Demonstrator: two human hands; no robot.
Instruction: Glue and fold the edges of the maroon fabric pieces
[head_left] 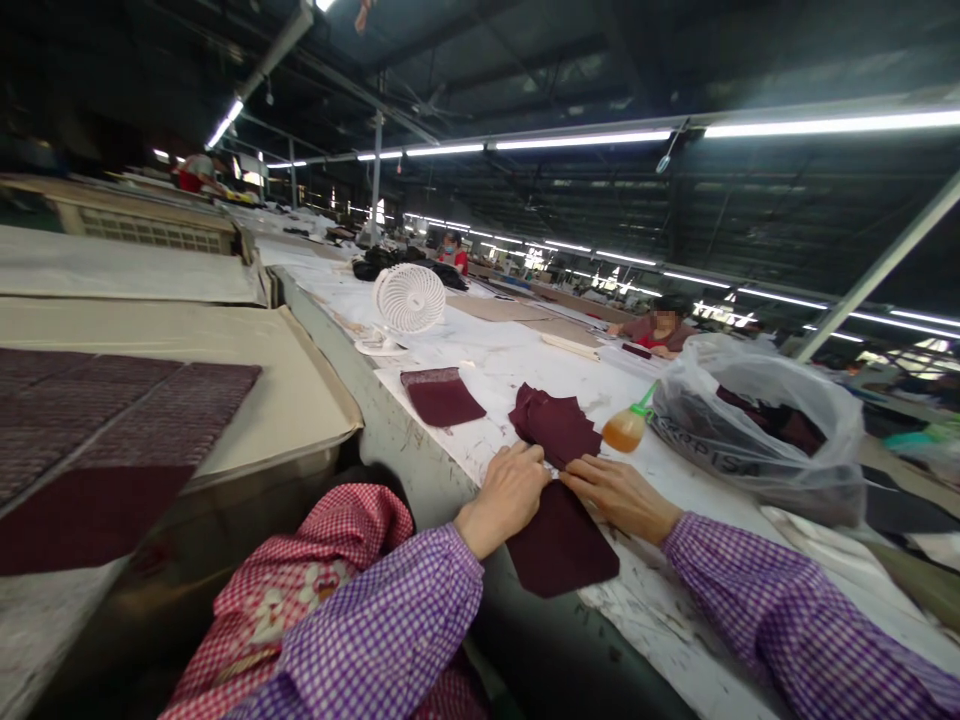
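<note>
A dark maroon fabric piece [561,545] lies at the near edge of the white work table [525,365], partly hanging over it. My left hand [508,495] rests curled on its upper left corner, fingers bent and pressed on the cloth. My right hand [616,495] lies flat on its upper right edge, fingers stretched toward the left hand. Just beyond my fingers sits a stack of maroon fabric pieces [553,424]. Both sleeves are purple check.
Another maroon piece [442,397] lies farther left on the table, near a small white fan [409,300]. An orange squeeze bottle [627,428] and a clear plastic bag of fabric [757,420] sit at right. Maroon sheets [97,440] cover a left bench. Other people work farther back.
</note>
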